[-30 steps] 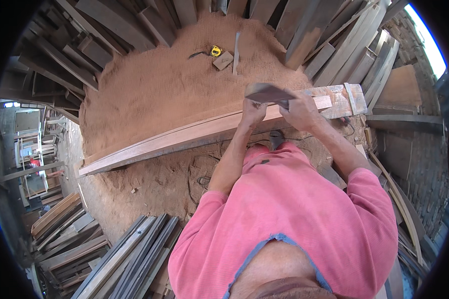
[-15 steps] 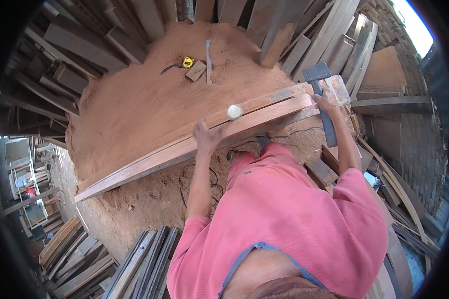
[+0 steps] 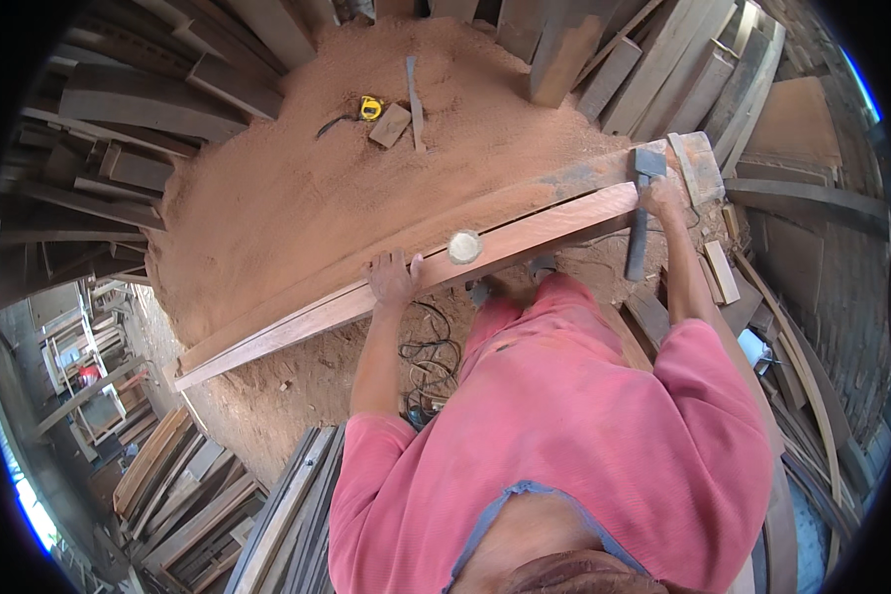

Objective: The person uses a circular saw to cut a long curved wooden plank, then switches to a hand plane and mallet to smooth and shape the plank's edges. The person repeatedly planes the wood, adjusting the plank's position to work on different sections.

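A long, reddish wooden beam (image 3: pixel 535 230) lies slantwise before me on a sawdust-covered work surface (image 3: pixel 317 178), rising to the right. My left hand (image 3: pixel 393 280) rests on it left of the middle, fingers stretched toward its far edge and thumb apart. At the right end, my right hand (image 3: pixel 661 193) is closed round a hammer (image 3: pixel 637 243) just below its dark, blocky head; the black handle points back toward me. A pale round thing (image 3: pixel 464 247) sits on the beam between my hands; its kind is unclear.
Beyond the beam lie a yellow tape measure (image 3: pixel 370 108), a small wood block (image 3: pixel 390 126) and a thin strip (image 3: pixel 414 99) in the sawdust. Timber stacks (image 3: pixel 148 104) ring the area. Dark cables (image 3: pixel 431 346) coil near my feet, with stacked boards (image 3: pixel 277 505) at lower left.
My left hand has come down flat onto the beam from a blurred, raised pose. The hammer has shifted slightly, its handle now more upright in the picture, still in my right hand.
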A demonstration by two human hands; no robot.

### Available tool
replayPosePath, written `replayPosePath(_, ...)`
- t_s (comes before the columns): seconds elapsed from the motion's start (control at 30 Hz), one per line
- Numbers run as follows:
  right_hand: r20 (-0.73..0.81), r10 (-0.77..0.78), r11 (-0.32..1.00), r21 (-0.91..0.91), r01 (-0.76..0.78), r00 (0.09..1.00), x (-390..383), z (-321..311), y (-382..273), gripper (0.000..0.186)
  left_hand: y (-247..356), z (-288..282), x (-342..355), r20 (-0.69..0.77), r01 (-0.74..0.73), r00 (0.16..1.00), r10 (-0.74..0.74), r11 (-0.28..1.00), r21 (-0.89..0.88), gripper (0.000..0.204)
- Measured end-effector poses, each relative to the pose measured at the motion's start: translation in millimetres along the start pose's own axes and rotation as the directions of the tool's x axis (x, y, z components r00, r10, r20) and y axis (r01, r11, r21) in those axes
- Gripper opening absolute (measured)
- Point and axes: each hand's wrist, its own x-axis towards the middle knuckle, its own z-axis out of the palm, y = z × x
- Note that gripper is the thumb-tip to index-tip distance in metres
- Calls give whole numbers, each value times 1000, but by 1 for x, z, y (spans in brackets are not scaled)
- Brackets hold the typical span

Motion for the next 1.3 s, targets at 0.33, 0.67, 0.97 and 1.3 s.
replayPosePath(0.33, 19, -881, 470, 158, 868, 473, -254, -113, -297, 36, 7, -12, 2, -151, 97, 984, -99, 995, -21, 59)
replayPosePath(0.67, -348, -660, 641, 201, 741, 665, -311, -22, -284, 19, 4, 15, -27, -156, 129, 978, -141, 988, -81, 70)
replayPosePath(0.97, -217, -678, 719, -1, 695, 702, -282, -63, -326, 20, -24, -2, -10, -295, 282, 910, -290, 957, -71, 77)
replayPosePath(1.3, 248, -689, 666, -153, 730, 681, -263, -86, -358, 24, -37, -41, -19, 771, -84, 57, -635, -772, -630, 88)
